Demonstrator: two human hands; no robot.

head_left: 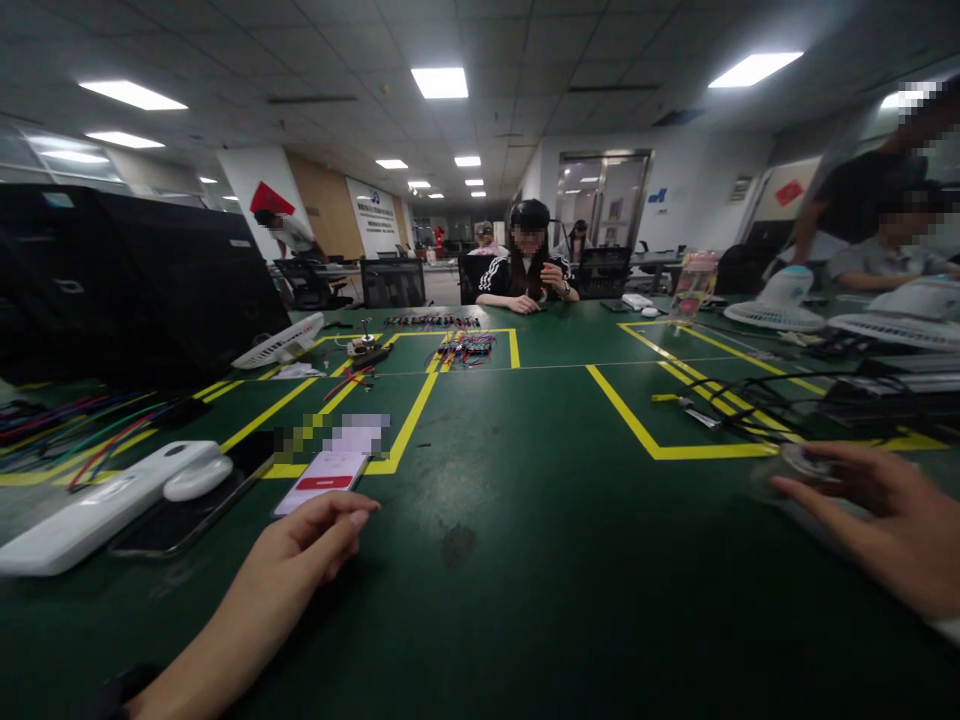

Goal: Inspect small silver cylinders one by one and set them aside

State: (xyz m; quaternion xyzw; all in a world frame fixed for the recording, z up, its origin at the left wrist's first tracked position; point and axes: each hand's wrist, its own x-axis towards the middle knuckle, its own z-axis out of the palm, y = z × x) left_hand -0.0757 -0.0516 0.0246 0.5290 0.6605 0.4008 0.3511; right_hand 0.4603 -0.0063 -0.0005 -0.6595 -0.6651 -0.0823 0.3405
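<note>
- The left hand (pixel 311 545) rested low over the dark green tabletop (pixel 525 560), its fingers curled and the thumb drawn against the index finger; nothing showed in that pinch.
- The right hand (pixel 896 520) had thumb and fingers curved about a small round object of clear and grey material (pixel 806 462), apparently pinching its edge; blur hid the exact contact.
- That round object lay at 10 o'clock from the right palm and about 3 o'clock from the left hand, well apart from the latter.
- It could have slipped, I judged, because the hold seemed confined to the near rim and the surface looked smooth.
- A slim phone with a pale lilac lit screen (pixel 337 470) lay at 12 o'clock from the left fingers, its near end partly behind them; I could not tell whether they touched it. A careless brush might have pressed its red on-screen button (pixel 325 482) or nudged it askew.
- Loose black cables (pixel 757 400) lay at 11 o'clock from the round object, near enough that its rim might have snagged them.
- At 10 o'clock from the left hand, a rounded white plastic device (pixel 199 478) sat on a flat black phone (pixel 154 535); a wide elbow swing could have knocked it off.
</note>
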